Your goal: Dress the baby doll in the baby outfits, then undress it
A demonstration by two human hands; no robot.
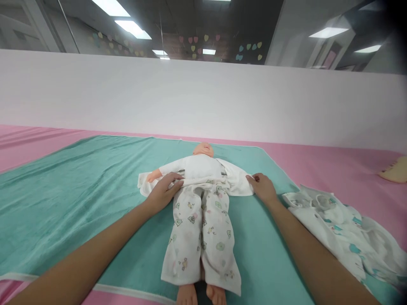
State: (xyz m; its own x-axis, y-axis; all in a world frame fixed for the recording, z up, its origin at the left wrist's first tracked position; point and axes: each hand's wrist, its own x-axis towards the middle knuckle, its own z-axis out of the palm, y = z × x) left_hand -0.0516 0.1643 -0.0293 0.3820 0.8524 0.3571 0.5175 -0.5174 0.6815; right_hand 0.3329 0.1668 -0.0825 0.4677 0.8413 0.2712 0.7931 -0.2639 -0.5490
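Observation:
A baby doll (203, 149) lies on its back, its bare feet nearest me. It has on white trousers (219, 233) printed with small animals, and a white shirt (203, 167) bunched across its waist. My left hand (165, 190) is at the shirt's lower edge, thumb and fingers closing on the cloth beside the doll's hip. Out to the side, my right hand (262, 186) pinches the outer edge of the shirt's spread part. One doll hand (154, 175) shows past its sleeve; the other arm is hidden under white cloth.
Beneath the doll a green blanket (79, 203) with a white border covers a pink surface (318, 165). Crumpled white printed clothes (346, 233) lie at the right by my forearm. A yellowish object (394, 170) sits at the far right. A white wall panel (203, 97) stands behind.

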